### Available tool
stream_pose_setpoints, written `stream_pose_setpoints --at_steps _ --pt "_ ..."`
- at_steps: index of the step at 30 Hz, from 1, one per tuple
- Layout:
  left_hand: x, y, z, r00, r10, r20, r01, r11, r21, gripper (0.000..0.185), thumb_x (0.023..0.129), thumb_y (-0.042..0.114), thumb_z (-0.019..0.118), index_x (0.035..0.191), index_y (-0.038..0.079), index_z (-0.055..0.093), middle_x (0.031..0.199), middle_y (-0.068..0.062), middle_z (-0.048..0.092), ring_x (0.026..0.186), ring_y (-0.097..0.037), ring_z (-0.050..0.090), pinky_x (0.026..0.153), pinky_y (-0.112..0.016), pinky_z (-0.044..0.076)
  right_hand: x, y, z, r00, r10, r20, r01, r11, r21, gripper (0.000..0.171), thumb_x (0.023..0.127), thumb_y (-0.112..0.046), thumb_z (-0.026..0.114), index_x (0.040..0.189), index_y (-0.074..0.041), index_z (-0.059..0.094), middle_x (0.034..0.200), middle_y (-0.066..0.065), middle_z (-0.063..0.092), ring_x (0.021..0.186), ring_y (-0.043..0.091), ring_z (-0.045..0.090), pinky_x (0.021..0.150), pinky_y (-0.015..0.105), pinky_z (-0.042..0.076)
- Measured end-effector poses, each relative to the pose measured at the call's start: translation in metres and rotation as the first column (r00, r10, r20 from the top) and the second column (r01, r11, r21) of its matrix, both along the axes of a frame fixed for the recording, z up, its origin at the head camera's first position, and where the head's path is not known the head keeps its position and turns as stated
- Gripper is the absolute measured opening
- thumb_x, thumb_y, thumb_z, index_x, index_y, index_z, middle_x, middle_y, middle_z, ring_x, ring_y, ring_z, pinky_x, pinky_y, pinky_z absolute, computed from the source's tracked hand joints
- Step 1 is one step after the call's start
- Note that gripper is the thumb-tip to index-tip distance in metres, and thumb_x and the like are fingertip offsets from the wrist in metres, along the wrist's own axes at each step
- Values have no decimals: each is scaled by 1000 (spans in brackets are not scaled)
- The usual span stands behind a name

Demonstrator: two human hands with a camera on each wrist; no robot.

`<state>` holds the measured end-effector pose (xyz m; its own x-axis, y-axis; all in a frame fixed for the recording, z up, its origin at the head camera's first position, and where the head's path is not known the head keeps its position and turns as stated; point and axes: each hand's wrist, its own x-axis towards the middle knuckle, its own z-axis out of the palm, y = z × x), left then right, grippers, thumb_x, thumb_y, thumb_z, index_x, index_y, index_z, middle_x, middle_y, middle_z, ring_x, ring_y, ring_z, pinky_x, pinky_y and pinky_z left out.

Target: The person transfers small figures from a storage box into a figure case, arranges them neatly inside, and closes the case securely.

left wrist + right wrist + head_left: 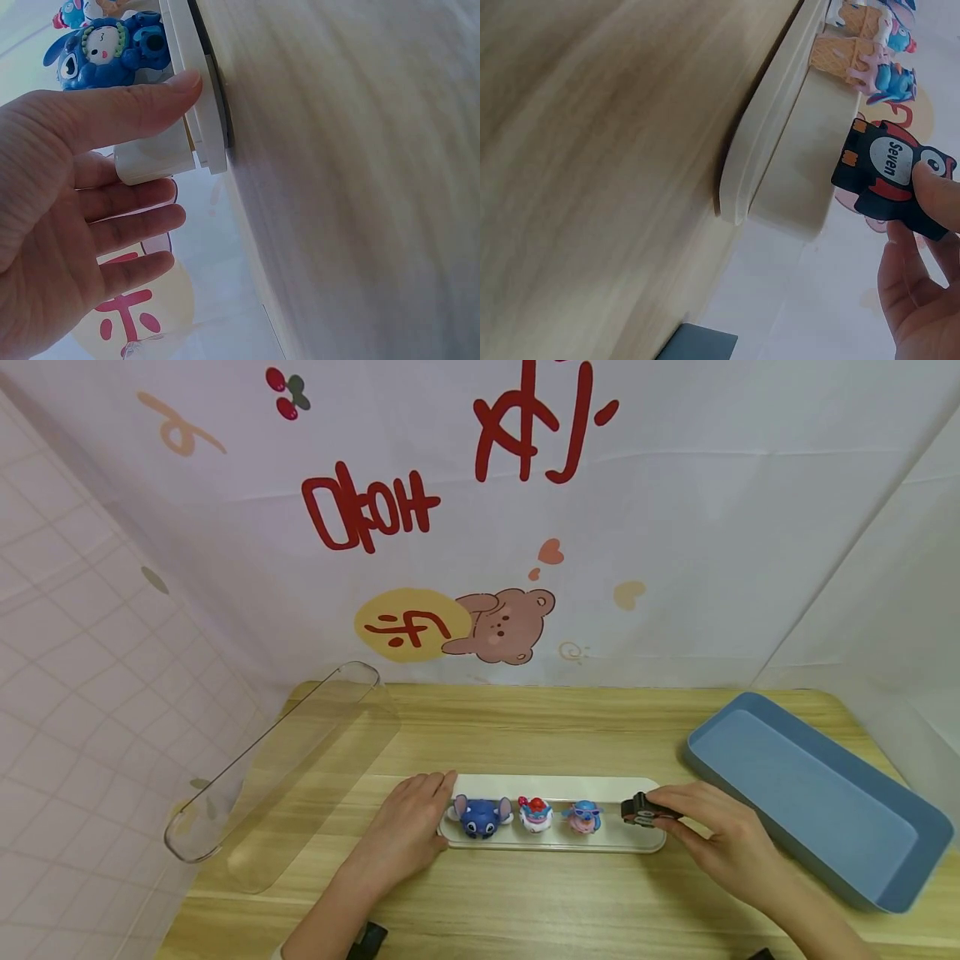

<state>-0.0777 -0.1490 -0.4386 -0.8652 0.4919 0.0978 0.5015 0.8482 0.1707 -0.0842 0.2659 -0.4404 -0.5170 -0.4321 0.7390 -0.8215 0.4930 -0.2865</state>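
Observation:
A long white display base [555,787] lies on the table with a row of small figures on it. From the left stand a dark blue big-eared figure [480,818], an ice-cream-cone figure with a red top [536,817] and a blue-and-pink cone figure [583,818]. My left hand [408,827] grips the base's left end, thumb [150,109] along the front edge and fingers behind. Thumb and fingers of my right hand [723,831] pinch a black-and-red owl figure [892,169] marked "Seven". It is held over the base's right end, tilted in the right wrist view.
A blue rectangular tray [817,827] sits at an angle on the right, close behind my right hand. On the left, a long clear plastic cover [315,793] leans toward the side wall. A printed white cloth [675,527] hangs along the table's back edge.

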Motion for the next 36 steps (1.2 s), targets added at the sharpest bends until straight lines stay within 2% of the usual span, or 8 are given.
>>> stream_pose_setpoints --at_steps 7,16,27,36 --pt "0 0 0 1000 2 -3 -2 1000 1 92 71 17 99 147 -7 53 135 -18 62 125 -34 59 111 -51 47 -3 -3 -7 998 49 27 -49 999 -3 40 105 -42 61 110 -6 79 102 3 77 96 7 69 91 9 49" --pt "0 0 0 1000 -7 -26 8 1000 11 91 68 13 98 145 -8 54 131 -18 63 121 -34 60 109 -52 48 -4 -6 -13 998 60 37 -61 998 34 40 107 -42 59 111 -9 79 104 0 77 96 12 70 94 11 48" --pt "0 0 -1 1000 -8 -29 8 1000 12 91 68 13 98 145 -8 53 131 -18 63 122 -35 61 108 -51 48 -7 -4 -20 996 61 60 -65 996 68 38 107 -42 57 115 -12 79 107 -3 76 97 10 70 93 11 49" --pt "0 -1 -1 1000 -10 -28 11 1000 9 91 69 14 98 146 -7 53 132 -17 63 122 -34 61 109 -51 48 -5 -5 -21 988 67 142 -81 992 96 40 108 -43 55 118 -12 78 112 -2 74 103 9 67 95 9 47"
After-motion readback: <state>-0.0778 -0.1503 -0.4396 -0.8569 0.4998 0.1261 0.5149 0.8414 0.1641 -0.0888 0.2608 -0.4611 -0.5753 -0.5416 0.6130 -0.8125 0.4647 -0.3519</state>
